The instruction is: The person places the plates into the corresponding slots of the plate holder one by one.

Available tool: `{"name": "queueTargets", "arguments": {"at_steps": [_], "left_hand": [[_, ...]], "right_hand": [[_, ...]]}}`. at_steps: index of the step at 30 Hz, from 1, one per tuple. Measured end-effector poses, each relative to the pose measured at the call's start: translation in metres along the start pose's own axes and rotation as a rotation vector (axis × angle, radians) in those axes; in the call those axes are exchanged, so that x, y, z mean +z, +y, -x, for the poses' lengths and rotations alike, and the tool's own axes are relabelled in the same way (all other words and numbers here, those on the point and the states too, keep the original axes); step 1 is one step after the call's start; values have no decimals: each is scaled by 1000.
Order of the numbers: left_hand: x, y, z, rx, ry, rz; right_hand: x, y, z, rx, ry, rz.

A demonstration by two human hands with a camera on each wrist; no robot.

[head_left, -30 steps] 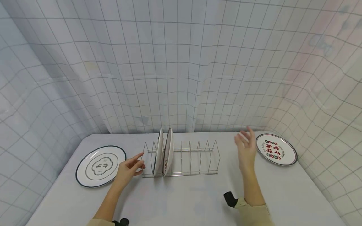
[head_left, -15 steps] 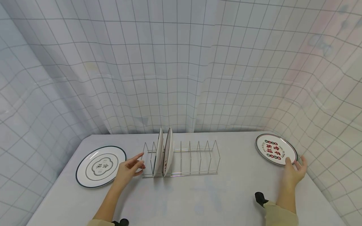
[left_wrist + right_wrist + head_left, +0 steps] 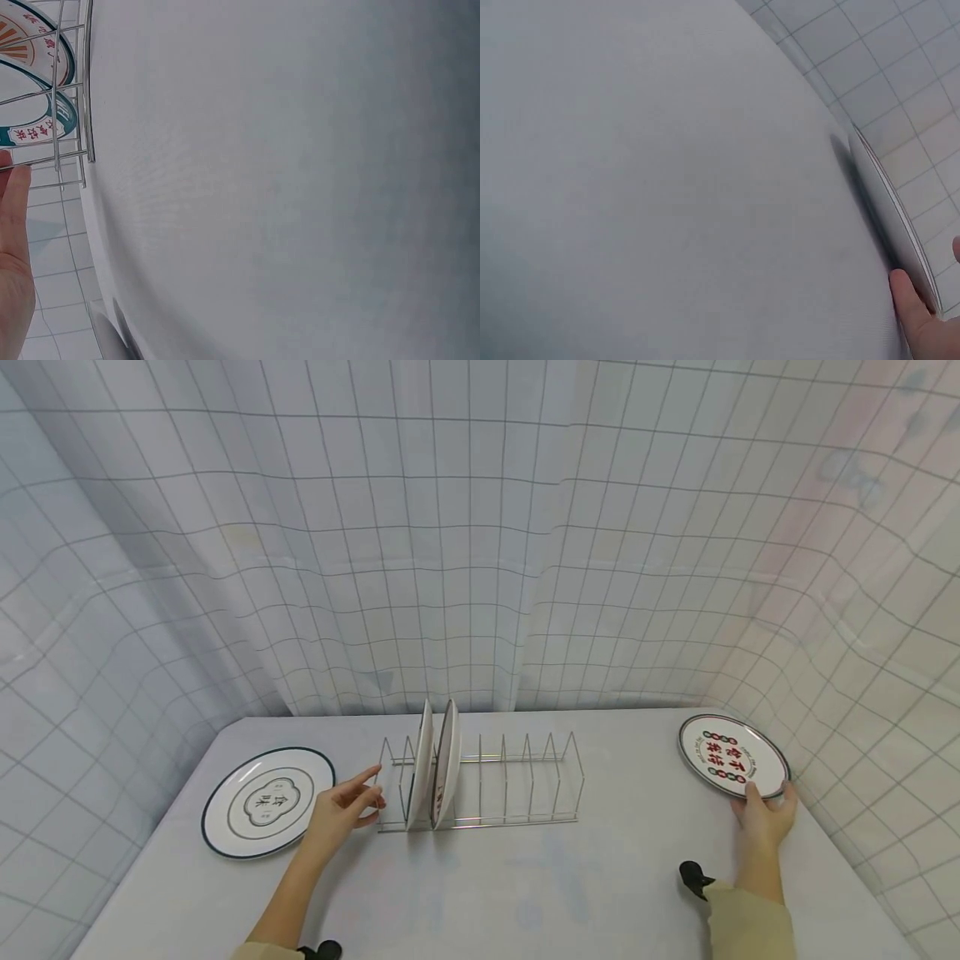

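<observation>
At the wire dish rack (image 3: pixel 517 818), my left hand (image 3: pixel 341 810) holds the left end wire; in the left wrist view, its fingertips (image 3: pixel 21 176) lie on both sides of a wire. Upright in the rack's left part stand two plates, a left one (image 3: pixel 422 760) and a right one (image 3: pixel 447 760). On the far right, a round white plate (image 3: pixel 726 756) with red lettering has its near rim in my right hand (image 3: pixel 765 818). The thumb lies over the rim there. In the right wrist view, a finger (image 3: pixel 907 296) is tucked against the plate's underside (image 3: pixel 889 202).
A large white plate (image 3: pixel 258 835) with a dark blue rim lies flat at the left, beside my left forearm. The rack stands mid-table, its slots right of the two plates unfilled. Gridded curtain (image 3: pixel 480 568) surrounds the white table (image 3: pixel 525 893) at back and sides.
My right hand has swung from beside the rack to the right plate and taken its near rim. That plate has shifted very slightly. The left hand has stayed at the rack.
</observation>
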State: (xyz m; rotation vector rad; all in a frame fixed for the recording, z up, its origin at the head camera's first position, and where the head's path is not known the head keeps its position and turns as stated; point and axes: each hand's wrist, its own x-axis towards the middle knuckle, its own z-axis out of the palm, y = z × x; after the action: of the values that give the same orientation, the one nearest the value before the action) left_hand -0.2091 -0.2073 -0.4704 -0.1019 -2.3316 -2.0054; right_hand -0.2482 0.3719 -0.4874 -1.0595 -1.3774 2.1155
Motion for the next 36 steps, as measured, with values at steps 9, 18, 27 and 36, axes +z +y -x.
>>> {"name": "queueTargets", "arguments": {"at_steps": [9, 18, 27, 36], "left_hand": [[0, 0, 1, -5, 2, -1], [0, 0, 1, 4, -1, -1], [0, 0, 1, 14, -6, -2], [0, 1, 2, 17, -8, -9]], "right_hand": [[5, 11, -15, -26, 82, 156], [-3, 4, -3, 8, -6, 90], [-19, -6, -3, 160, -182, -196], [-32, -13, -1, 293, -345, -333]]}}
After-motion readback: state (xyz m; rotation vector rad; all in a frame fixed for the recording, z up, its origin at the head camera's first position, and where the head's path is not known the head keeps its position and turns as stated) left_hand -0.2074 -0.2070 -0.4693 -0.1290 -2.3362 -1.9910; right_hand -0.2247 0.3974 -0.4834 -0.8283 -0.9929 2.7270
